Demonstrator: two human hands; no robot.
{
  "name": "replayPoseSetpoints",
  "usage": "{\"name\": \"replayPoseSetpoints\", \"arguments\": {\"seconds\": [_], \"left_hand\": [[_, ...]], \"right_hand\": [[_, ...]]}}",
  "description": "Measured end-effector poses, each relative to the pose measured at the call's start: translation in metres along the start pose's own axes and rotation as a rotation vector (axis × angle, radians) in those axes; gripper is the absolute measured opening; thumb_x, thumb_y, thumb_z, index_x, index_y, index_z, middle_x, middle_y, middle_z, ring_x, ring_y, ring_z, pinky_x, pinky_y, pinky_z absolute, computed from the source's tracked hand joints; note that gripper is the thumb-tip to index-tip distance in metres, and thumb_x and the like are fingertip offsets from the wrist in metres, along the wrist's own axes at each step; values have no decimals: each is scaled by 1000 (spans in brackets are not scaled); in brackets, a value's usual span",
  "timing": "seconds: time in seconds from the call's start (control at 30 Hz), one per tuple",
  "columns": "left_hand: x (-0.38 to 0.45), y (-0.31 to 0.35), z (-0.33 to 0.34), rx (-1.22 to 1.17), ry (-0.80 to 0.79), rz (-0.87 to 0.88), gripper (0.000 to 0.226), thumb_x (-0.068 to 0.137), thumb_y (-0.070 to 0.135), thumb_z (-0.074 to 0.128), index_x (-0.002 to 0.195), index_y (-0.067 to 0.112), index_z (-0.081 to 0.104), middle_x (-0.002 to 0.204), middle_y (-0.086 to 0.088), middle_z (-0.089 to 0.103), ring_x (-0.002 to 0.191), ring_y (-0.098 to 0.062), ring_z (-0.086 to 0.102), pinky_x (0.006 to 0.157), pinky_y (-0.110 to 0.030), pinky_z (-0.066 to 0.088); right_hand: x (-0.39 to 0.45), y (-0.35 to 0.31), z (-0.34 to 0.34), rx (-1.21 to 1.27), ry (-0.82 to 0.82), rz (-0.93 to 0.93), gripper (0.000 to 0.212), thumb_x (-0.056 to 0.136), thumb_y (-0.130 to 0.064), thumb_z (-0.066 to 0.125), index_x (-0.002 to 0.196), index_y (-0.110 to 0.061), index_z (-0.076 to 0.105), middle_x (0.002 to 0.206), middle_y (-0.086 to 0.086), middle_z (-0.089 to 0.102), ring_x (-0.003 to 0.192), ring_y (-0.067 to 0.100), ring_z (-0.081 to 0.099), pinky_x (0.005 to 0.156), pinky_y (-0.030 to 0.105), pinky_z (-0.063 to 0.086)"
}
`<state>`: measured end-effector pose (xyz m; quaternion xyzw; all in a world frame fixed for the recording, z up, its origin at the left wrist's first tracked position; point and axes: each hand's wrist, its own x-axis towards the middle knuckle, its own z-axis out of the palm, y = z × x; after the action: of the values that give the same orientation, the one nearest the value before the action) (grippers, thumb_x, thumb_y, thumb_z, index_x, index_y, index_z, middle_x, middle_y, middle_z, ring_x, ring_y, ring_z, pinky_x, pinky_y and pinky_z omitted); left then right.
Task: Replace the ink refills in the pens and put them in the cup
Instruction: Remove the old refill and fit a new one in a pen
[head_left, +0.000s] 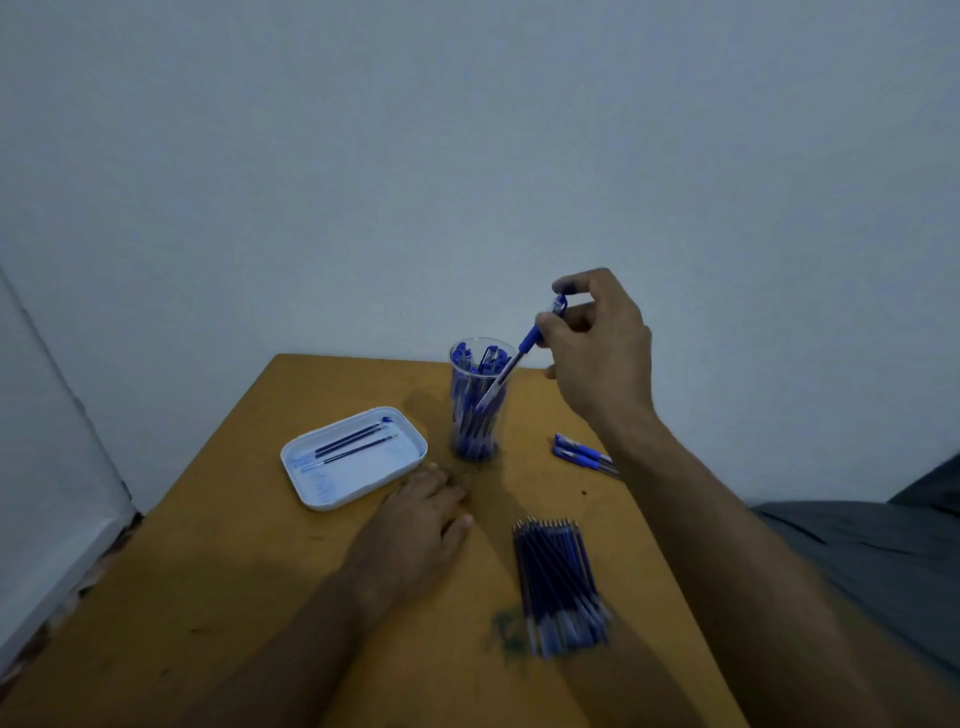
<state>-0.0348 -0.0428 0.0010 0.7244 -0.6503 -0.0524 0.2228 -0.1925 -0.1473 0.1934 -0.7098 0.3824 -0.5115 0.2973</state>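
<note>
A clear plastic cup (475, 400) stands near the table's far edge, holding several blue pens. My right hand (597, 348) is raised beside the cup's rim and pinches a blue pen (511, 364) by its upper end; the pen slants down with its tip inside the cup. My left hand (421, 519) lies flat on the table in front of the cup, fingers relaxed, holding nothing. A bundle of several dark blue ink refills (558, 582) lies at the near right. Two more blue pens (584, 456) lie to the right of the cup, partly hidden by my right forearm.
A white rectangular tray (311, 493) left of the cup holds two loose refills. The yellow-brown table (234, 597) ends just behind the cup, with a pale wall beyond. A green ink stain marks the table by the refill bundle. Grey clothing shows at the right.
</note>
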Motion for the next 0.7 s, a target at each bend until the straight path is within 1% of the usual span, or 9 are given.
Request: {"name": "replayPoseSetpoints", "arguments": {"seconds": [0.07, 0.17, 0.33, 0.37, 0.47, 0.5, 0.6, 0.67, 0.7], "left_hand": [[0, -1, 1, 8, -5, 4, 52, 103, 51, 37, 150, 29, 43, 161, 7, 31, 151, -10, 18, 124, -31, 17], [0, -4, 2, 13, -14, 5, 54, 102, 52, 35, 150, 29, 42, 162, 7, 30, 152, -10, 17, 125, -32, 17], [0, -6, 5, 10, -14, -10, 56, 101, 54, 33, 151, 30, 41, 162, 8, 30, 151, -9, 18, 124, -34, 21], [0, -6, 5, 11, -15, -12, 56, 101, 54, 33, 151, 30, 41, 162, 9, 29, 151, -9, 17, 124, -35, 21], [1, -6, 6, 8, -18, -25, 55, 101, 53, 35, 151, 31, 40, 163, 10, 28, 152, -9, 16, 124, -35, 21], [1, -6, 6, 9, -16, -27, 55, 101, 53, 36, 151, 31, 40, 163, 10, 28, 152, -8, 16, 124, -34, 20], [0, -5, 5, 8, -6, -23, 54, 101, 53, 36, 151, 32, 40, 162, 10, 29, 151, -8, 17, 124, -32, 19], [1, -6, 6, 7, -3, -23, 53, 101, 53, 36, 151, 33, 40, 163, 10, 29, 151, -7, 16, 124, -31, 19], [1, -6, 6, 7, -5, -25, 53, 101, 52, 36, 151, 33, 40, 163, 11, 28, 151, -7, 16, 124, -31, 18]], "right_hand": [[11, -9, 1, -2, 28, -41, 21, 95, -15, 67, 108, -29, 59, 80, -5, 70, 76, 10, 70, 67, 44, 62], [25, -18, 7, -14, 44, -81, 20, 95, -12, 65, 111, -24, 59, 80, -2, 69, 72, 11, 69, 64, 42, 62], [40, -15, 26, -110, 24, -158, 20, 98, -11, 61, 114, -22, 57, 84, 1, 68, 72, 13, 67, 62, 28, 56], [41, -12, 31, -125, 9, -173, 20, 98, -10, 60, 114, -21, 58, 84, 2, 68, 72, 13, 66, 63, 30, 56], [42, 2, 46, -181, -64, -183, 20, 97, -8, 59, 114, -19, 59, 84, 4, 66, 71, 16, 66, 65, 42, 60], [42, 7, 51, -206, -87, -180, 19, 97, -8, 60, 113, -18, 60, 86, 4, 67, 73, 18, 66, 66, 44, 60], [38, 22, 62, -274, -157, -169, 16, 96, -11, 62, 110, -17, 66, 96, 5, 71, 83, 20, 68, 72, 44, 61], [35, 31, 68, -365, -226, -165, 17, 97, -14, 62, 110, -15, 72, 103, 5, 74, 90, 20, 68, 78, 41, 60], [34, 35, 71, -425, -258, -171, 18, 97, -14, 62, 109, -14, 75, 105, 5, 75, 91, 20, 68, 79, 39, 59]]}}
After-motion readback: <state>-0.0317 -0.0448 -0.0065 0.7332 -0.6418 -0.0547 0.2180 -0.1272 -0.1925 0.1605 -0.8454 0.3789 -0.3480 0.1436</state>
